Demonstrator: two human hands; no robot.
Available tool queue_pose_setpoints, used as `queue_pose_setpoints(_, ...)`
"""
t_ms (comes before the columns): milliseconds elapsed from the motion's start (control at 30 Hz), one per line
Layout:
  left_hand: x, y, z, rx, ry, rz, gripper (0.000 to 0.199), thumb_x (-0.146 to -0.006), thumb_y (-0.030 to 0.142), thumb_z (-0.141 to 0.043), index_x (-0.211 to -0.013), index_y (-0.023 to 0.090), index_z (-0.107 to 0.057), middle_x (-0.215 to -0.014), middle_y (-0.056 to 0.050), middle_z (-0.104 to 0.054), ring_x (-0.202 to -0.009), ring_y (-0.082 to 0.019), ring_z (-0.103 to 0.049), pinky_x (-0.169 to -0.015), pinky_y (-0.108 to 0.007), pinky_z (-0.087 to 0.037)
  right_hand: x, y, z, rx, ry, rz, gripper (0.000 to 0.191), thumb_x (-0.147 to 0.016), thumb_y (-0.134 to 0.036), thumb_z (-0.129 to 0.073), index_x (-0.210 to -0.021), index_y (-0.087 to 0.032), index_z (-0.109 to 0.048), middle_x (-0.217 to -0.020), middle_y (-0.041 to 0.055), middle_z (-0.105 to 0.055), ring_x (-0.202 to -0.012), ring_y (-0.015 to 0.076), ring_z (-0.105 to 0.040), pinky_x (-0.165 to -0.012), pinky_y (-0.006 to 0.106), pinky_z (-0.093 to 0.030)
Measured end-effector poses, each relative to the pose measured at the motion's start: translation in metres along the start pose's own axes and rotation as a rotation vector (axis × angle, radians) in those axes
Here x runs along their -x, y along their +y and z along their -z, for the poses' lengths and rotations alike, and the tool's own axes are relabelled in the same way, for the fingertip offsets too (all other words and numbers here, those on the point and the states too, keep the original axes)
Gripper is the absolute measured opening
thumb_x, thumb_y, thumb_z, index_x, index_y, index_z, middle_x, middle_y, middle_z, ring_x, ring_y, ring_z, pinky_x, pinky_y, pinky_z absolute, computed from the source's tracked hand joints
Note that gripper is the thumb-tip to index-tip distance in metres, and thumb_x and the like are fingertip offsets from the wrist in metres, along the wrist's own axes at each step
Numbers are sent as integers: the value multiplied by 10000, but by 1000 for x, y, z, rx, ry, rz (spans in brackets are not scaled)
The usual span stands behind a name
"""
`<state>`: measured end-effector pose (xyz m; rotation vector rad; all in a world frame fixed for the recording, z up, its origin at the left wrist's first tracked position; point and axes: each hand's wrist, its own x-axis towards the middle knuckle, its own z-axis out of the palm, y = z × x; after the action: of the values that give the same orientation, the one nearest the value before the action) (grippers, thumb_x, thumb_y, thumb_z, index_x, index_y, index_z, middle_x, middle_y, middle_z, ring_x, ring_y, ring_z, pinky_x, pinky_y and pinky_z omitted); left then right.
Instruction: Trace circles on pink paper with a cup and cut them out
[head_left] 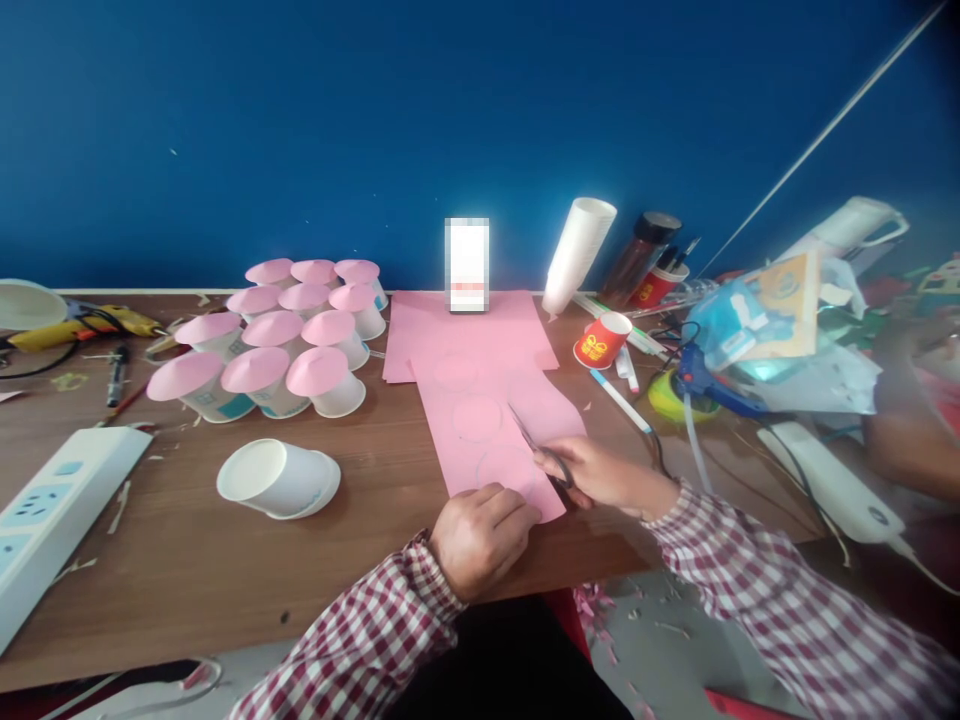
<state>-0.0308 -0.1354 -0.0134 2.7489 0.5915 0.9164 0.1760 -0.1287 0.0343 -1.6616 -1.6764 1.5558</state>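
Your right hand (600, 472)'s gripping dark-handled metal scissors (534, 446), left hand (484, 540)'s pinching flat pink paper (491, 448) near the table (172, 580)'s front edge; probably floppy, hold margins.

Scissors (531, 441), pink paper (480, 415) and glue gun (709, 378) suggest a craft workshop.

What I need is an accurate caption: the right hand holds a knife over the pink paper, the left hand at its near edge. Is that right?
No: in the head view, the right hand holds scissors, not a knife. The rest stands.
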Motion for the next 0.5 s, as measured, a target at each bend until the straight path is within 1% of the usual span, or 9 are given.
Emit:
queue_pose_setpoints(133, -2, 1, 2, 2, -6, -26, 177, -851, 174, -466, -964, 170, -602, -780, -33, -613, -699, -153, -544, -590, -267, -439, -2, -1, -1, 38, 25, 10, 422, -843, -572, -466, -688, -180, -483, -408, -65, -415, -385, 79, -422, -408, 189, -289)
queue_pose_setpoints(333, -6, 2, 5, 10, 5, -38, 180, -848, 160, -460, -946, 163, -611, -757, -31, -611, -677, -152, -545, -559, -268, -438, -3, -3, -1, 78, 28, 15, 451, -836, -596, -458, -645, -187, -453, -396, -59, -418, -389, 89, -434, -419, 202, -314)
queue_pose_setpoints(500, -4, 1, 4, 24, -13, -31, 182, -855, 175, -462, -964, 163, -606, -785, -38, -616, -705, -155, -551, -594, -271, -445, -1, -7, -3, 104, 40, 13, 430, -839, -581, -464, -657, -192, -449, -401, -61, -417, -391, 93, -439, -420, 204, -322)
